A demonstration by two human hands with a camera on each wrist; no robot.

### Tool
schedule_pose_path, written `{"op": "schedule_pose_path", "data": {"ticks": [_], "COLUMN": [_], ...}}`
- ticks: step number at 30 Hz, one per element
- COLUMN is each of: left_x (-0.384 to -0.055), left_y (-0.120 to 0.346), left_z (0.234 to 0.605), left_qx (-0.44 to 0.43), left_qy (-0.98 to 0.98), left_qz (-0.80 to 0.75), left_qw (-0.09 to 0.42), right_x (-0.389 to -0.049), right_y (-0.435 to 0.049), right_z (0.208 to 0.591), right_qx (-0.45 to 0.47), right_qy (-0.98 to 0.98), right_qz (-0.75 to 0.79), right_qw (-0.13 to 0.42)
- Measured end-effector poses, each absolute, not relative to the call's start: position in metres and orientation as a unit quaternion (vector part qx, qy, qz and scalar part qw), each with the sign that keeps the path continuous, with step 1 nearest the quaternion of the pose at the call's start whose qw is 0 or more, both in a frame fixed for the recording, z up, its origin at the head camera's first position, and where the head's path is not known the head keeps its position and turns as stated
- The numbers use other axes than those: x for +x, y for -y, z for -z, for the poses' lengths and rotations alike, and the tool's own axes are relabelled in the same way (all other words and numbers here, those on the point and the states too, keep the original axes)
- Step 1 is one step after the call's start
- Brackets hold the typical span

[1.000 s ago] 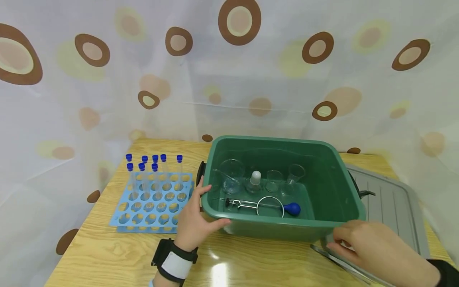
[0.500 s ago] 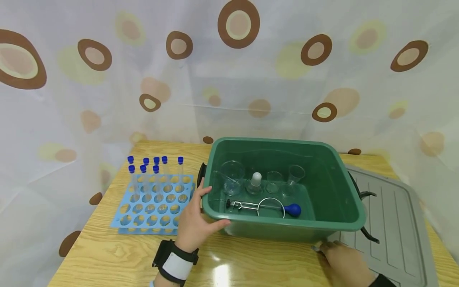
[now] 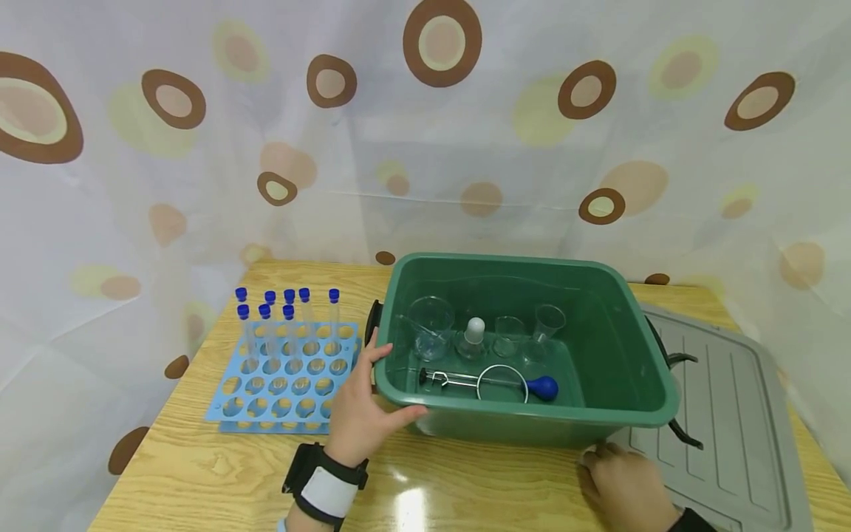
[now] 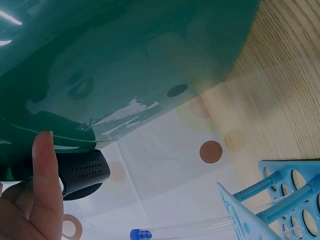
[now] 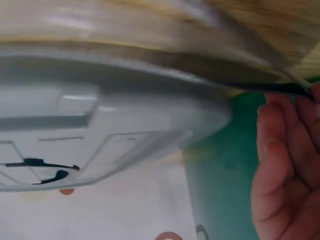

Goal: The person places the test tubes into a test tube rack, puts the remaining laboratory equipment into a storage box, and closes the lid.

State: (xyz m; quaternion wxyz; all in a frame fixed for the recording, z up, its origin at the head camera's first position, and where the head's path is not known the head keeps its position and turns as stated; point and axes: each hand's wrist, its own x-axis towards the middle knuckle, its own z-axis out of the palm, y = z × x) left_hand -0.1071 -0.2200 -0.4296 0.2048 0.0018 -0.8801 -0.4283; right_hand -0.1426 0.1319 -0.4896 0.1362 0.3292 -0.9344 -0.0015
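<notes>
My left hand grips the front left corner of a green plastic bin, thumb on the front rim and fingers at the left side. In the left wrist view a finger lies against the wall near a black handle. Glassware stands inside: a beaker with a thin rod, a white-capped alcohol lamp, a small beaker and a flared glass. By the front right corner, my right hand, low on the table, pinches the end of metal tweezers, mostly hidden in the head view.
A grey lid lies to the bin's right. On the left stands a blue rack holding several blue-capped test tubes. A metal ring and a blue rubber bulb lie along the bin's front inside. Patterned cloth hangs behind.
My right hand has moved left and down, off the bin's front right corner to the tweezers. The black handle there has dropped. My left hand stays on the bin.
</notes>
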Motion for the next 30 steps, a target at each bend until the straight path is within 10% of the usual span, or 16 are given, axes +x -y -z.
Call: {"op": "schedule_pose_path", "data": {"ticks": [10, 30], "left_x": [-0.107, -0.107], "left_y": [0.220, 0.219], "left_z": [0.430, 0.430], "left_qx": [0.006, 0.012], "left_qy": [0.879, 0.882], "left_qz": [0.432, 0.427], "left_qw": [0.201, 0.200], "right_x": [-0.141, -0.131], "right_y": [-0.124, -0.101], "right_z": [0.460, 0.405], "right_qx": [0.339, 0.446], "right_qy": [0.935, 0.819], "right_qz": [-0.039, -0.233], "right_qw": [0.099, 0.274]}}
